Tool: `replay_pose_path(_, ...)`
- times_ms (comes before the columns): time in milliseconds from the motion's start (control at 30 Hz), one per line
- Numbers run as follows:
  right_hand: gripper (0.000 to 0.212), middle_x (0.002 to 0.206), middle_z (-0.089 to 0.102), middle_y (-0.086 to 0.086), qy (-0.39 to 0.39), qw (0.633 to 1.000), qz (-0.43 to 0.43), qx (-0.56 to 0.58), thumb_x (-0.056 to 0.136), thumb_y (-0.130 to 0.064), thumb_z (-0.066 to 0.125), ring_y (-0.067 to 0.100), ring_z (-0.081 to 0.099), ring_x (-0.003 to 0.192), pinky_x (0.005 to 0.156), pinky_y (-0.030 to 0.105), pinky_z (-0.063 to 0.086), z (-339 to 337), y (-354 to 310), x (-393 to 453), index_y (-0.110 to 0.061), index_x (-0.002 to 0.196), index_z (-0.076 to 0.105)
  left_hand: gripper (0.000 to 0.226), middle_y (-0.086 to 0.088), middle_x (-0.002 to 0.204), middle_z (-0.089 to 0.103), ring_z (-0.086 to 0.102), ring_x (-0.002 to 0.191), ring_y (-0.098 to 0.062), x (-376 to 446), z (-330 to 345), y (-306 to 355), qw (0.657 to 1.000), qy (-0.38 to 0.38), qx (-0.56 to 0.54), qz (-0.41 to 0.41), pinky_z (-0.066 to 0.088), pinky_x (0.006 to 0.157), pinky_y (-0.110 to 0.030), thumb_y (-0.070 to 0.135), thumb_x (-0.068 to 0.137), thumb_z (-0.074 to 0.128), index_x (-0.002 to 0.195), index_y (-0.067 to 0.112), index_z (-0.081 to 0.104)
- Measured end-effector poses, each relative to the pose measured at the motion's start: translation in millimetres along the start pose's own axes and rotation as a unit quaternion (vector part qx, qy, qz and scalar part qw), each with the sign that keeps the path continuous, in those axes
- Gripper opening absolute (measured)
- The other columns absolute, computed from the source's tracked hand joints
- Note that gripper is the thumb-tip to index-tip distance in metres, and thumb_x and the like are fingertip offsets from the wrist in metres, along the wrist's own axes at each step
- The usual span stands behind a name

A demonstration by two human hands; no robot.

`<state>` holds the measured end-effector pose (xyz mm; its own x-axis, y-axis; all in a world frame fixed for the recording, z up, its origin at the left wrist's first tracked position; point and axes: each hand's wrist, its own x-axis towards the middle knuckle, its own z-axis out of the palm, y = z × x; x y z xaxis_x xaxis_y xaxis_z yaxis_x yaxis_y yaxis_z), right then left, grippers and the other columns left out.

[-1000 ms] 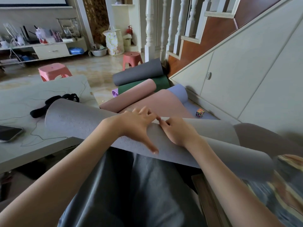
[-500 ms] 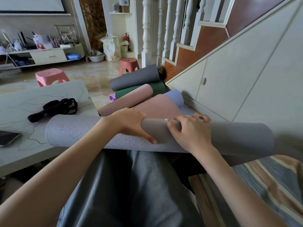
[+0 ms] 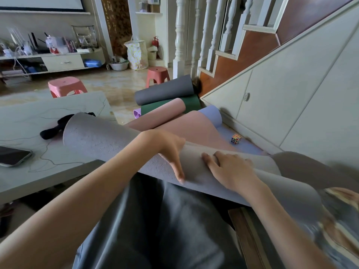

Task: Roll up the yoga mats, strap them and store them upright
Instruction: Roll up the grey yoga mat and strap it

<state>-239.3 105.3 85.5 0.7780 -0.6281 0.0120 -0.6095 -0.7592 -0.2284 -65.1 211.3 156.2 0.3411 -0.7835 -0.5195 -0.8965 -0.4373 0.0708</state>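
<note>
Left hand [image 3: 167, 150] first: it is curled over the top of the grey yoga mat [image 3: 108, 144], fingers hooked down the far side and the thumb stretched along the near face, so it grips the roll. That roll lies across the person's lap, its left end jutting over the corner of the tabletop [image 3: 38, 171], where a phone [image 3: 13, 156] and black straps [image 3: 52, 130] lie. The roll looks loose and wide at that end, so I would say the rolling step is only partly done.

To do it well, both hands probably ought to press the roll back toward the body and tighten each turn, keeping the edges level so the left end does not flare into a cone. The straps lie within reach of the left hand for the next step.

Moving rightward, the right hand [image 3: 231, 169] rests on the mat with fingers lying nearly straight, pressing rather than clutching. Beyond it the unrolled part of the mat runs off blurred to the right, so how much is left is hard to tell.

Behind, on the floor by the stair cupboard, other mats [image 3: 165, 105] wait half-rolled, a small puzzle cube [image 3: 236, 139] lying on one of them.
</note>
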Motion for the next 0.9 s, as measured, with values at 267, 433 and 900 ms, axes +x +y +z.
replay_pose_path(267, 0.058, 0.109, 0.066, 0.009, 0.046, 0.996, 0.067, 0.047, 0.094, -0.061, 0.024, 0.031, 0.058, 0.106, 0.087, 0.039, 0.039, 4.0, -0.4, 24.8, -0.018, 0.088, 0.063, 0.103, 0.005, 0.131, 0.047, 0.041, 0.120, -0.020, -5.4, 0.9, 1.2, 0.974, 0.147, 0.164, 0.059, 0.030, 0.106, -0.043, 0.088, 0.051, 0.063, 0.135, 0.034, 0.040)
replay_pose_path(433, 0.059, 0.090, 0.061, 0.008, -0.040, 0.993, 0.060, 0.094, 0.098, -0.056, 0.024, 0.028, 0.058, 0.093, 0.071, 0.034, 0.037, -0.6, 6.4, 55.3, -0.015, 0.086, 0.065, 0.109, 0.003, 0.130, 0.052, 0.050, 0.116, -0.022, 4.3, 8.6, 9.9, 0.970, 0.141, 0.193, 0.045, 0.040, 0.098, -0.040, 0.078, 0.048, 0.075, 0.137, 0.028, 0.037)
replay_pose_path(900, 0.061, 0.083, 0.063, 0.004, 0.029, 0.997, 0.068, 0.032, 0.095, -0.064, 0.022, 0.029, 0.059, 0.092, 0.072, 0.035, 0.033, -7.3, 4.8, 77.3, -0.018, 0.073, 0.056, 0.085, 0.016, 0.116, 0.054, 0.050, 0.110, -0.013, 66.0, -26.4, -26.2, 0.995, 0.082, -0.034, 0.046, 0.039, 0.097, -0.037, 0.085, 0.049, 0.067, 0.121, 0.043, 0.050)
